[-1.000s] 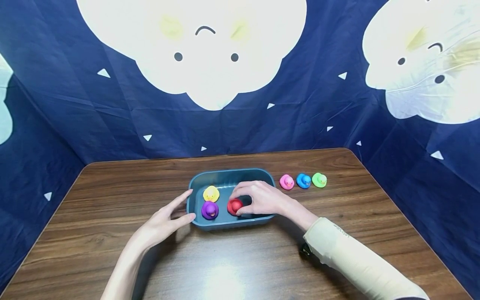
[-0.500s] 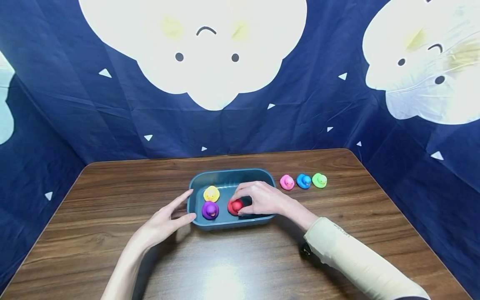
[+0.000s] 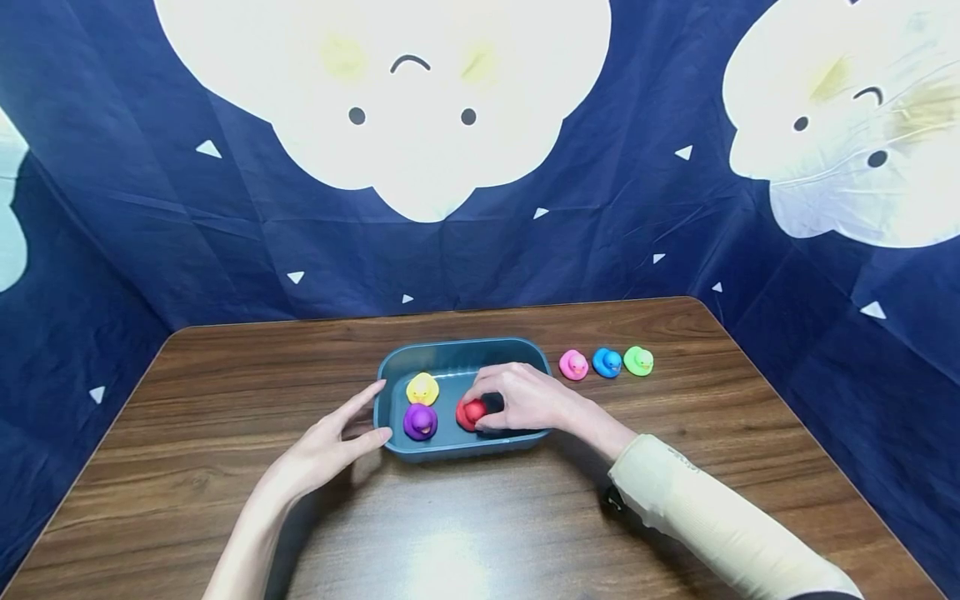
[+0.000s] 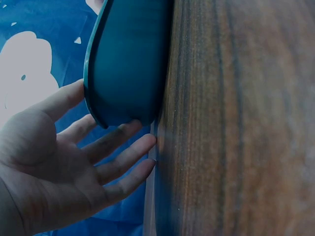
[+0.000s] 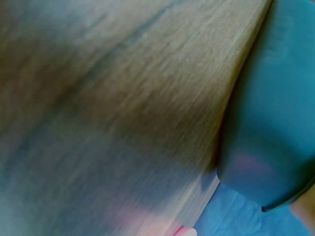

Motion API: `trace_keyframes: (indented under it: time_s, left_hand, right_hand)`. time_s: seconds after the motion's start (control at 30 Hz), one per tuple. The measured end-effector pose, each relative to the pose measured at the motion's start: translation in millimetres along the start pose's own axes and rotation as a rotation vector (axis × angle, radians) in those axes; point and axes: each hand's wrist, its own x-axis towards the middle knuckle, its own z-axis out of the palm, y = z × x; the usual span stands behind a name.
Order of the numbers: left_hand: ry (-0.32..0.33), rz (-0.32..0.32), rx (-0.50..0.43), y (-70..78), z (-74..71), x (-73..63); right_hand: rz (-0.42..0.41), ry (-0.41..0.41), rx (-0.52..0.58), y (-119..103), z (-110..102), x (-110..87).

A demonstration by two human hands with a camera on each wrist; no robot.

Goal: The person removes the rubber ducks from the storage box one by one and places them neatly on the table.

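Observation:
In the head view, my right hand reaches into a dark teal plastic bin, thumb and fingers pinching a red rubber duck low inside it. To the left of that duck, a purple rubber duck and a yellow rubber duck sit in the bin, the yellow one behind. My left hand is spread at the bin's left end, fingertips at the rim. The left wrist view shows the same spread fingers against the bin's outer wall. In the right wrist view, the red duck is hidden.
Pink, blue and green rubber ducks stand in a row on the wooden table, right of the bin. A dark blue cloth printed with white clouds hangs behind the table and along its sides.

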Motion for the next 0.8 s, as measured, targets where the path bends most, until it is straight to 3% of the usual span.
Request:
trace_keyframes:
  time_s: [0.27,0.8]
  left_hand:
    - [-0.003,0.009,-0.006,-0.8,0.1,-0.8]
    - [-0.012,-0.003,-0.008,-0.5,-0.1,0.1]
  right_hand:
    - [0.018,0.04,0.018,0.2,0.3,-0.3]
    - [0.025,0.156,0.171,5.1,-2.3,0.8]
